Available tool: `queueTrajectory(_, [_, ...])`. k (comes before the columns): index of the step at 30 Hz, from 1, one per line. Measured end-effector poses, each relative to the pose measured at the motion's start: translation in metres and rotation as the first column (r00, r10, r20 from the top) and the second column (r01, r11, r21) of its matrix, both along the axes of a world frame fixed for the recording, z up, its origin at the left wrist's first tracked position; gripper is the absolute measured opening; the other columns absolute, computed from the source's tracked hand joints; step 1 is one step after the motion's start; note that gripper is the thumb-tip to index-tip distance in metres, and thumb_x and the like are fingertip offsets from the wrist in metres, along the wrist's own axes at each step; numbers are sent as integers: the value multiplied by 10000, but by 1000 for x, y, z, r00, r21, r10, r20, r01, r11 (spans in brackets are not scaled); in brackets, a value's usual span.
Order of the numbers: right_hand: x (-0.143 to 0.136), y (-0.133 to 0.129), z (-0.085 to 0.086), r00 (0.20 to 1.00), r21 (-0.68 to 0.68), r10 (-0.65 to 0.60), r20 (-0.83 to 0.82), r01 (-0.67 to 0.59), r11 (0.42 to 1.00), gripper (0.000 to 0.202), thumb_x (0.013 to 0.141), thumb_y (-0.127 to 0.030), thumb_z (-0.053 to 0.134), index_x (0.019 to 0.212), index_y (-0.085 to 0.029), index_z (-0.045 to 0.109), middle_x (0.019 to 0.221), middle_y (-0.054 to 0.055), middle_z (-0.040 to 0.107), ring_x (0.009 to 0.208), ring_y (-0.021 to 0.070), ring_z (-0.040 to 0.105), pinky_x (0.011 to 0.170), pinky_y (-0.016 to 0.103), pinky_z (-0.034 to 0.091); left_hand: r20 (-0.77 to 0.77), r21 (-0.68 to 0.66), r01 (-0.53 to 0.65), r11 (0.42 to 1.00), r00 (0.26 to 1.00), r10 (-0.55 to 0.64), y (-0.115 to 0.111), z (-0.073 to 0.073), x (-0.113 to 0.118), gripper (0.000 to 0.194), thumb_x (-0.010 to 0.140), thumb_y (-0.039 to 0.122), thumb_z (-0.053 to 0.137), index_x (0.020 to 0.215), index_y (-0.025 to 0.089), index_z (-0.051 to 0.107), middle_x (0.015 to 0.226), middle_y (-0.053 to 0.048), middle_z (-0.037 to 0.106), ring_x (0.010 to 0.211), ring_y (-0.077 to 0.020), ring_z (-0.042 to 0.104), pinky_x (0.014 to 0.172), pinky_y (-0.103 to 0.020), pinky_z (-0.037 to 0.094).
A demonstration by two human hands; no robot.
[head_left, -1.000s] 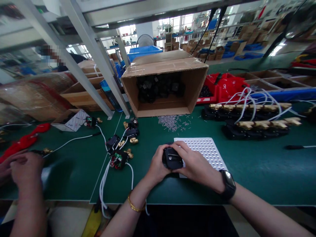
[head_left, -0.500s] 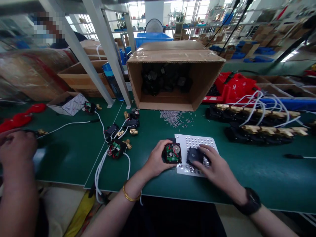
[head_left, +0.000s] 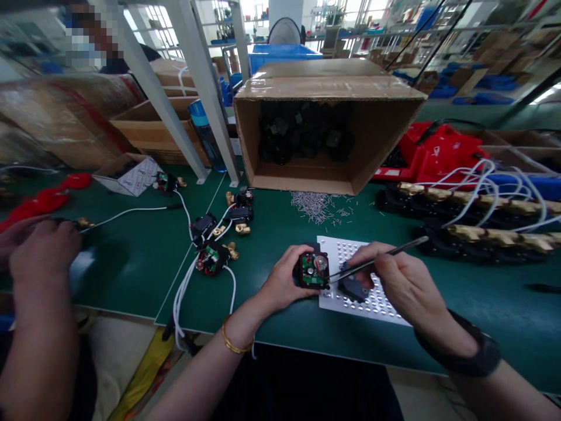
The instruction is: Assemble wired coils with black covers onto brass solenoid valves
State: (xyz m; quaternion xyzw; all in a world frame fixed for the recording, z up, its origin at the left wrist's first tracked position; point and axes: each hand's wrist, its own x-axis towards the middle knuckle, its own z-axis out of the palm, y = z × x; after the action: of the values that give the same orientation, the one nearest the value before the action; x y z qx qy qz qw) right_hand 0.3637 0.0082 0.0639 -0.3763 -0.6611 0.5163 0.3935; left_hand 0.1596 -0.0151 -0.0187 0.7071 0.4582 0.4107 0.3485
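1. The opened black module [head_left: 312, 271], with its green circuit board and a round metal part showing, sits at the near middle of the green table [head_left: 272, 234], touching the left edge of the white perforated tray [head_left: 350, 257].
2. The left hand [head_left: 283, 283] is clamped around the module, fingers curled over its left and near sides.
3. The right hand [head_left: 405, 283] is closed on a thin dark tool [head_left: 377, 260], held like a pen; the tool's tip reaches the right edge of the module.
4. The black cover [head_left: 353, 287] lies on the tray just right of the module, under the tool and partly hidden by the right hand.
5. Farther off, a cardboard box [head_left: 328, 88] lies on its side with black parts inside; a scatter of small metal pins [head_left: 313, 204] lies in front of its mouth.
6. To the left of the module lie wired units with brass fittings [head_left: 219, 240] and white cables.
7. On the right stand rows of brass-fitted black assemblies [head_left: 464, 234] with white wires.
8. At the far left, another person's hands [head_left: 35, 251] are close together over the table.
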Motion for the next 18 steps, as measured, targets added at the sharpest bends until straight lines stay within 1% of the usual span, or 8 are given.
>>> queueTrajectory(2, [-3, 5, 2, 999, 22, 35, 21, -35, 999, 379, 897, -472, 460, 815, -161, 660, 696, 62, 657, 570, 151, 636, 519, 240, 536, 5, -1, 3, 1000, 1000, -3, 0, 0, 0, 753, 581, 301, 811, 1205, 246, 393, 1216, -62, 474, 1143, -234, 463, 980, -376, 382])
queueTrajectory(4, [-6, 7, 4, 996, 7, 57, 62, -58, 998, 310, 860, -446, 537, 816, -165, 660, 797, 78, 682, 667, 183, 675, 605, 275, 571, 7, -3, 4, 1000, 1000, -4, 0, 0, 0, 754, 582, 299, 811, 1207, 251, 392, 1215, -58, 476, 1142, -231, 465, 978, -371, 383])
queueTrajectory(5, [-8, 8, 5, 995, 11, 51, 87, -52, 999, 259, 825, -421, 595, 806, -170, 658, 813, 76, 687, 693, 193, 681, 627, 286, 578, 6, -4, 4, 1000, 1000, -4, 1, 0, 0, 753, 582, 300, 810, 1206, 253, 392, 1212, -56, 479, 1138, -230, 467, 976, -370, 385])
queueTrajectory(7, [-10, 8, 4, 991, 56, 23, 135, -31, 998, 178, 761, -354, 678, 783, -180, 651, 772, 54, 687, 689, 196, 680, 622, 286, 579, 6, -1, 4, 1000, 1000, -4, 0, 1, 0, 751, 581, 308, 811, 1204, 253, 395, 1206, -56, 482, 1130, -231, 471, 970, -373, 390])
queueTrajectory(8, [-12, 8, 4, 987, 94, 19, 161, -34, 995, 153, 748, -329, 689, 774, -182, 652, 747, 45, 683, 676, 192, 675, 612, 284, 575, 6, 0, 5, 1000, 1000, -5, 0, 1, 0, 750, 581, 314, 811, 1203, 253, 396, 1205, -58, 482, 1127, -232, 473, 967, -374, 392])
queueTrajectory(12, [-15, 10, 0, 963, 237, 46, 267, -111, 965, 86, 772, -268, 647, 766, -185, 668, 711, 29, 666, 646, 167, 643, 589, 269, 543, 6, -5, 10, 1000, 1000, -10, 0, 2, -1, 741, 593, 332, 802, 1205, 250, 393, 1208, -63, 481, 1127, -232, 475, 963, -374, 396])
queueTrajectory(15, [-16, 11, -3, 949, 272, 62, 309, -151, 951, 56, 780, -225, 629, 781, -186, 668, 716, 22, 667, 659, 159, 632, 603, 261, 522, 6, -7, 11, 1000, 1000, -11, 0, 2, -1, 742, 596, 333, 800, 1209, 251, 390, 1209, -64, 482, 1132, -233, 472, 968, -375, 394])
queueTrajectory(18, [-17, 12, -3, 945, 267, 75, 319, -165, 949, 56, 784, -206, 615, 783, -186, 667, 716, 15, 667, 663, 152, 630, 608, 251, 514, 3, -5, 11, 1000, 1000, -11, 0, 2, -1, 746, 595, 324, 802, 1212, 251, 388, 1207, -63, 483, 1131, -230, 472, 969, -373, 394])
